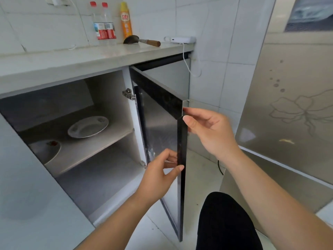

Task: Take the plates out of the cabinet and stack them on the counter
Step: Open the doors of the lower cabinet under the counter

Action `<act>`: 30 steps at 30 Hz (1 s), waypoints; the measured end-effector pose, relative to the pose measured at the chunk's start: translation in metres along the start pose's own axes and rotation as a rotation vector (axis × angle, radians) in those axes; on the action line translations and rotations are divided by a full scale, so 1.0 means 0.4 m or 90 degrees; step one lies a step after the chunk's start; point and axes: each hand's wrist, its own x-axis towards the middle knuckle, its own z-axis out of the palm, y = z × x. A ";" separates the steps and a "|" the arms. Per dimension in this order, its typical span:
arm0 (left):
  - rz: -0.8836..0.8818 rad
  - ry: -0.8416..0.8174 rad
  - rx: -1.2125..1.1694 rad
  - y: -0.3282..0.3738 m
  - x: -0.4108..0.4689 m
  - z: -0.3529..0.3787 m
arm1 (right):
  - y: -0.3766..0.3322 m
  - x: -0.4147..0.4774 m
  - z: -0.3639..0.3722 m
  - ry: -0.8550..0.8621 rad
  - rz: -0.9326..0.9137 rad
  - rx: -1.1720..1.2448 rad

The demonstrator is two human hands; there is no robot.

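The cabinet under the counter [75, 60] stands wide open. On its middle shelf [100, 147] lies a white plate [88, 126] toward the back right. A second white plate [45, 152] with a red mark lies at the shelf's left front, partly hidden by the left door. My right hand [207, 130] pinches the upper edge of the black-framed cabinet door [181, 141]. My left hand [160, 175] grips the same door edge lower down, thumb on the front and fingers behind it.
On the counter stand two water bottles [103, 22], an orange spray bottle [126, 20], a ladle with a wooden handle [142, 41] and a white power bank [182, 40] with a hanging cable. A silver fridge [297, 105] stands right. My dark-clad knee [225, 224] is below.
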 end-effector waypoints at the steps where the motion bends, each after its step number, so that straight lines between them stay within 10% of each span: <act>1: 0.000 -0.009 -0.008 0.003 0.013 0.015 | 0.003 0.002 -0.017 0.015 0.002 -0.007; 30: -0.054 -0.144 -0.022 0.029 0.235 0.183 | 0.056 0.098 -0.250 0.167 0.036 -0.135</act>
